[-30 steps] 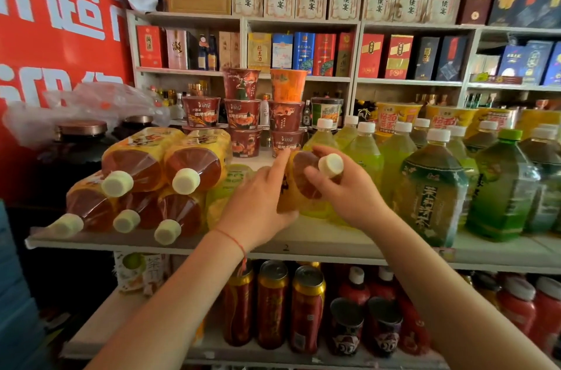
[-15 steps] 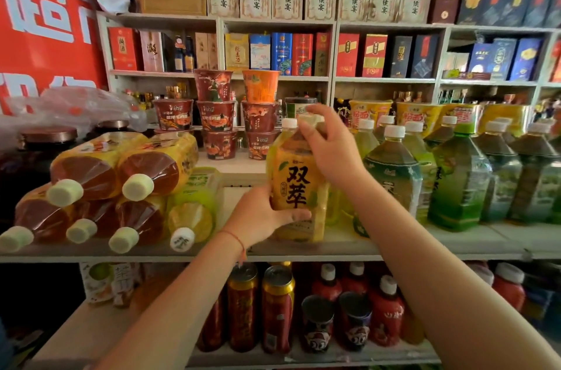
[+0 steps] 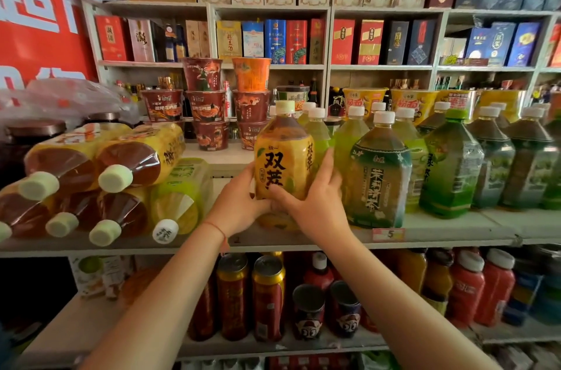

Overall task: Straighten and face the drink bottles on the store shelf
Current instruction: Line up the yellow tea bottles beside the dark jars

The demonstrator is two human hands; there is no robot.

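Note:
A yellow-labelled tea bottle (image 3: pixel 283 157) stands upright on the white shelf (image 3: pixel 440 230), its label facing me. My left hand (image 3: pixel 236 205) grips its lower left side. My right hand (image 3: pixel 315 202) wraps its lower right side, thumb across the front. To its right stand green tea bottles (image 3: pixel 378 172) in rows, upright. To its left, several wrapped tea bottles (image 3: pixel 100 175) lie on their sides, caps toward me, with a green-labelled bottle (image 3: pixel 179 202) lying beside them.
Stacked instant noodle cups (image 3: pixel 206 105) sit behind the bottle. Boxed liquor (image 3: pixel 282 42) fills the shelves behind. Cans (image 3: pixel 267 300) and red bottles (image 3: pixel 467 287) fill the shelf below. A price tag (image 3: pixel 388 234) marks the shelf edge.
The yellow bottle went from lying tilted to standing upright. My right hand slid from its cap down to its lower right side; both hands now hold its base.

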